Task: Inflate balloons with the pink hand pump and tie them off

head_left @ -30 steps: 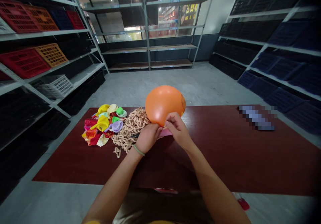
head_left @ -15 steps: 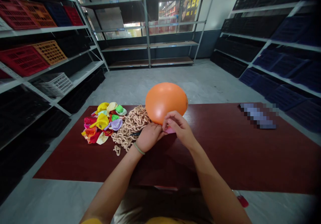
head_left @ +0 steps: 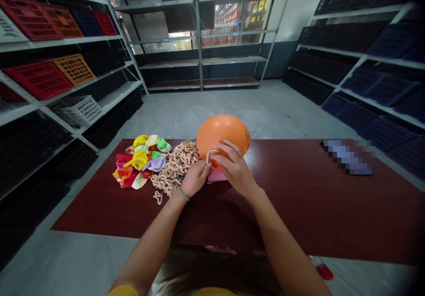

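An inflated orange balloon (head_left: 221, 130) sits at the middle of the table's far side. Just in front of it, my left hand (head_left: 196, 176) pinches a beige rubber-like loop (head_left: 212, 153). My right hand (head_left: 235, 167) is bent over the balloon's near side, its fingers spread and touching the loop; whether they grip it is hard to make out. Something pink (head_left: 217, 175) lies under the hands. Left of them is a pile of beige twisted strands (head_left: 181, 161), with a dark object (head_left: 179, 177) partly hidden by my left hand.
Uninflated balloons in many colours (head_left: 137, 159) lie heaped on the left of the dark red table (head_left: 299, 207). A blurred flat item (head_left: 347, 156) rests at the far right. Shelves with crates (head_left: 40, 77) stand on both sides, and another rack (head_left: 200, 35) stands behind.
The beige loop now shows between my hands at the balloon. My right fingers have opened out and lifted, and my left hand has turned. The whole view has shifted slightly.
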A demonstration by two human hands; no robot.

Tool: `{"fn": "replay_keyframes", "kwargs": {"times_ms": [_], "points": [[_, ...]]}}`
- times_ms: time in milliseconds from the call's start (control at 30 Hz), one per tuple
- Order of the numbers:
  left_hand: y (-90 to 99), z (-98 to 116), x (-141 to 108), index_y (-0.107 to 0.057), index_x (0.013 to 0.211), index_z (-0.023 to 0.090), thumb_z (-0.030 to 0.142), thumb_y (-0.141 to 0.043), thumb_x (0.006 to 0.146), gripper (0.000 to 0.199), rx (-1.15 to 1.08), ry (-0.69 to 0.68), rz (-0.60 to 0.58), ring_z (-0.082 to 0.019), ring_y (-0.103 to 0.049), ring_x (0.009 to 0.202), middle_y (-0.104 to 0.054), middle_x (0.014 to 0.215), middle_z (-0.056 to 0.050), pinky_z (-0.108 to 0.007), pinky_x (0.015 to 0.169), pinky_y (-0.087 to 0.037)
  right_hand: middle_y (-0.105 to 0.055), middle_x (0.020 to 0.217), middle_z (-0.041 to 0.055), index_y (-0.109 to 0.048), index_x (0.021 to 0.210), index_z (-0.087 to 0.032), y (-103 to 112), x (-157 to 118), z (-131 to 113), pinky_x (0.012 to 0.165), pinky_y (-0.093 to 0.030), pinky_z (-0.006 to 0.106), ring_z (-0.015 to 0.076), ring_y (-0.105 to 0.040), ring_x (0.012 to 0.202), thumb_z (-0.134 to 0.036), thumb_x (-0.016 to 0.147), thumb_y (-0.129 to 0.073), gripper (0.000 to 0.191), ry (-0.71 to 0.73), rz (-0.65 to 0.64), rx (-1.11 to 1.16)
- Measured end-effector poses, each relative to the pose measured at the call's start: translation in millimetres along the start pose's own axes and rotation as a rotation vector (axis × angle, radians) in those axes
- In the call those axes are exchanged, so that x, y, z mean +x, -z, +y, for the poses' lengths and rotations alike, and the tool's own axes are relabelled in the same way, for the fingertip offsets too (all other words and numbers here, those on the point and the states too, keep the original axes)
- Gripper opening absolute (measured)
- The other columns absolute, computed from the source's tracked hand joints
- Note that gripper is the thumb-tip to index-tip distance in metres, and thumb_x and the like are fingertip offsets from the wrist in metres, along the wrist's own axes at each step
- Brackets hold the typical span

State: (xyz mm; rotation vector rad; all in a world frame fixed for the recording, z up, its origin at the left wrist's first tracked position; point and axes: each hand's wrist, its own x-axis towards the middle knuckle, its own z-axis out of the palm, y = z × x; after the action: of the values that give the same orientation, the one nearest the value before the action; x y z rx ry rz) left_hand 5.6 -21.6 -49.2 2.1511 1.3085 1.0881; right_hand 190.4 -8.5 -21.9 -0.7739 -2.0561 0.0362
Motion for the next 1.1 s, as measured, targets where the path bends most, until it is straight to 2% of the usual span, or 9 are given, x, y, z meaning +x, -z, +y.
{"fn": "replay_keyframes", "kwargs": {"times_ms": [133,300,400,567,667,800,933,1100], "points": [[0.2,0.5,0.1,-0.055,0.073,0.017,0.035,-0.035,0.1,0.038,0.045,-0.101,-0.024,-0.015,-0.053,0.07,-0.057,0.072,-0.003,-0.027,0.067,-0.041,-0.05,0.139,0.0086,-0.061,0.124,-0.028,-6.9,-0.9,-1.8,0.112,-0.04,0.049,0.0257,-0.036,0.138,-0.015,0.093,-0.051,0.035,0.005,-0.015,-0.184],[0.8,3.1,-0.3,-0.055,0.072,0.017,0.033,-0.036,0.1,0.038,0.052,-0.127,-0.026,-0.015,-0.052,0.07,-0.058,0.071,-0.003,-0.027,0.067,-0.041,-0.052,0.135,0.009,-0.065,0.114,-0.027,-8.2,3.0,-4.1,0.11,-0.042,0.047,0.0261,-0.04,0.133,-0.016,0.091,-0.054,0.027,0.009,0.021,-0.257],[0.9,3.6,0.0,-0.056,0.069,0.017,0.035,-0.035,0.1,0.041,-0.005,-0.058,0.0,-0.014,-0.052,0.068,-0.058,0.07,-0.003,-0.027,0.067,-0.04,-0.053,0.132,0.0098,-0.065,0.107,-0.024,-8.7,3.1,-3.8,0.109,-0.043,0.045,0.0259,-0.042,0.131,-0.016,0.091,-0.056,0.02,0.043,0.038,-0.257],[1.2,3.1,3.1,-0.061,0.066,0.017,0.045,-0.04,0.097,0.047,-0.196,0.169,0.06,-0.012,-0.051,0.06,-0.057,0.063,-0.001,-0.025,0.062,-0.039,-0.052,0.125,0.0132,-0.057,0.109,-0.019,-11.4,-0.7,-2.2,0.106,-0.046,0.045,0.0247,-0.046,0.127,-0.012,0.092,-0.048,0.02,0.004,0.129,-0.226],[3.2,3.3,5.4,-0.066,0.071,0.016,0.05,-0.046,0.093,0.046,-0.358,0.266,0.05,-0.012,-0.051,0.06,-0.058,0.062,0.0,-0.025,0.06,-0.039,-0.05,0.125,0.0144,-0.054,0.108,-0.019,-11.4,-1.6,-4.9,0.104,-0.047,0.047,0.0248,-0.048,0.124,-0.011,0.092,-0.047,0.019,-0.02,0.168,-0.215],[7.3,0.7,6.8,-0.068,0.078,0.015,0.051,-0.057,0.087,0.039,-0.634,0.369,0.076,-0.011,-0.051,0.061,-0.06,0.066,0.0,-0.024,0.062,-0.04,-0.048,0.127,0.0139,-0.053,0.103,-0.02,-10.9,-1.1,-10.1,0.106,-0.045,0.049,0.0264,-0.045,0.129,-0.013,0.091,-0.048,0.015,-0.009,0.132,-0.183],[9.2,-3.0,6.5,-0.065,0.079,0.015,0.046,-0.065,0.083,0.032,-0.825,0.411,0.09,-0.01,-0.052,0.064,-0.059,0.069,0.001,-0.022,0.065,-0.04,-0.049,0.126,0.0136,-0.052,0.097,-0.02,-13.0,-1.2,-9.4,0.107,-0.044,0.049,0.027,-0.041,0.133,-0.012,0.089,-0.049,0.011,0.025,0.084,-0.152],[9.2,-0.3,6.0,-0.06,0.078,0.015,0.042,-0.068,0.082,0.029,-0.831,0.376,0.059,-0.01,-0.052,0.066,-0.06,0.071,0.001,-0.022,0.067,-0.041,-0.05,0.129,0.0132,-0.055,0.093,-0.02,-9.5,-1.3,-6.3,0.11,-0.041,0.05,0.0276,-0.038,0.137,-0.013,0.088,-0.05,0.009,0.009,0.045,-0.096]]}}
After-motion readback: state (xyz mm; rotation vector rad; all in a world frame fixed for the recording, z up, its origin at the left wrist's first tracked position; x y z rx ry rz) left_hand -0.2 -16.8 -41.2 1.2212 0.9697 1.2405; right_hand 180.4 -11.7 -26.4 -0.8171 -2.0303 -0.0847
